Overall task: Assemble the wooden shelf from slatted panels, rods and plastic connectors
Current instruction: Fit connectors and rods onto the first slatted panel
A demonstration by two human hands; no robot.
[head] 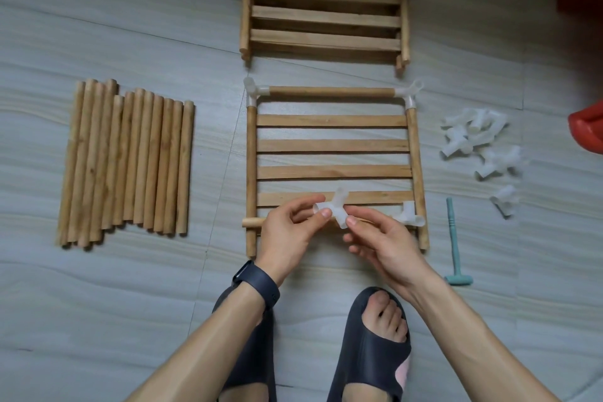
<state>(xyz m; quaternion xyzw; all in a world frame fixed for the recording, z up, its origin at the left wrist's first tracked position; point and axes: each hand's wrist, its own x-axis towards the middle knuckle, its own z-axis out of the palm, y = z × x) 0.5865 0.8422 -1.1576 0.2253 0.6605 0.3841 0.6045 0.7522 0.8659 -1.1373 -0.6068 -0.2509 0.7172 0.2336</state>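
Observation:
A slatted wooden panel [332,145] lies flat on the floor in front of me. White plastic connectors [257,91] sit on both far corners, joined by a rod [331,92], and another connector [408,214] sits at the near right corner. A loose rod [251,222] lies across the near left end. Above the panel's near edge, my left hand [287,232] and my right hand [381,238] both pinch one translucent white connector [336,207] between thumb and fingers.
Several loose rods [125,161] lie in a row at the left. A stack of slatted panels [324,2] lies beyond. A heap of spare connectors [479,147] and a teal mallet [455,241] lie at the right. Red plastic object [587,127] at the right edge. My sandalled feet are below.

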